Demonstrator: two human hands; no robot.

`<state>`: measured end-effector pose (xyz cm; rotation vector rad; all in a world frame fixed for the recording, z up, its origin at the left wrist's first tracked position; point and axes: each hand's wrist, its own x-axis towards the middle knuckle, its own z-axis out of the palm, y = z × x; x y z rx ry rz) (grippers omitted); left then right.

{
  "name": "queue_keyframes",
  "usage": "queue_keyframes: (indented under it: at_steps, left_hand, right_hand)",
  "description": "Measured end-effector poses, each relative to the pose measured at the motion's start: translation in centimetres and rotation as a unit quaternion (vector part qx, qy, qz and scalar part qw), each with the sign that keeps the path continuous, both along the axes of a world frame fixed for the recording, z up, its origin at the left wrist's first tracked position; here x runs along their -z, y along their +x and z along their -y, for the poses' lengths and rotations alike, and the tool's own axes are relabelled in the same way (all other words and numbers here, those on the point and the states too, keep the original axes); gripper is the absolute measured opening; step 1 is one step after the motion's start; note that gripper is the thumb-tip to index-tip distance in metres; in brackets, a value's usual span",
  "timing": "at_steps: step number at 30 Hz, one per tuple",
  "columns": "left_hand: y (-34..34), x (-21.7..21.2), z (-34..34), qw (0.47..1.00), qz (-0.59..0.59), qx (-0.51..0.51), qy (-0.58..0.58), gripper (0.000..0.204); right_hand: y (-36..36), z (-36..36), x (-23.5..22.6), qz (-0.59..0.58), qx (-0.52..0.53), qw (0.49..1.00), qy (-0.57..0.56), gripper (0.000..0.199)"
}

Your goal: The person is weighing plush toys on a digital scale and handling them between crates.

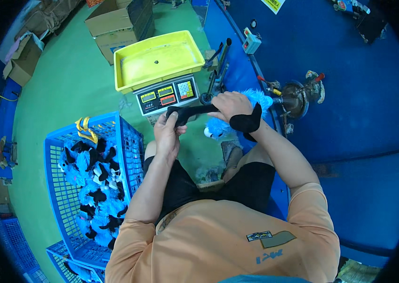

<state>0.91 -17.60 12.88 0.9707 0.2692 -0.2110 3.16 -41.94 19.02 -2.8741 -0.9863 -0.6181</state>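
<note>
A blue furry plush toy (257, 97) with black limbs hangs between my hands, close against the metal nozzle (277, 100) on the blue machine wall. Whether the nozzle goes into it cannot be seen. My left hand (167, 134) is closed in a pinch on the end of one long black limb (192, 112), which is stretched toward the right. My right hand (230, 106) is wrapped round the toy where that limb begins. Another black limb (249, 121) lies over my right wrist. Below the hand, the toy's blue fur shows a white round part.
To the left stands a blue plastic crate (131, 146) full of blue and black plush pieces. A digital scale (166, 96) with a yellow tray (194, 55) stands ahead. Metal valves with red handles (319, 77) stick out at right. Cardboard boxes (114, 35) sit farther off.
</note>
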Motion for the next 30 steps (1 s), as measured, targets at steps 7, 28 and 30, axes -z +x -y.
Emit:
queue_keyframes:
  at_steps: [7, 28, 30]
  left_hand:
    - [-3.4, 2.8, 3.5, 0.996, 0.035, -0.038, -0.069, 0.038]
    - [0.8, 0.6, 8.2, 0.956, 0.188, 0.078, 0.213, 0.048]
    - [0.8, -1.1, 10.0, 0.98, 0.161, 0.072, 0.091, 0.05]
  right_hand:
    - [0.1, -2.4, -0.2, -0.02, 0.048, 0.998, 0.019, 0.03]
    - [2.2, 4.2, -0.2, -0.064, 0.258, 0.927, 0.263, 0.045]
    - [1.7, 7.3, 2.6, -0.002, 0.112, 0.966, 0.232, 0.057]
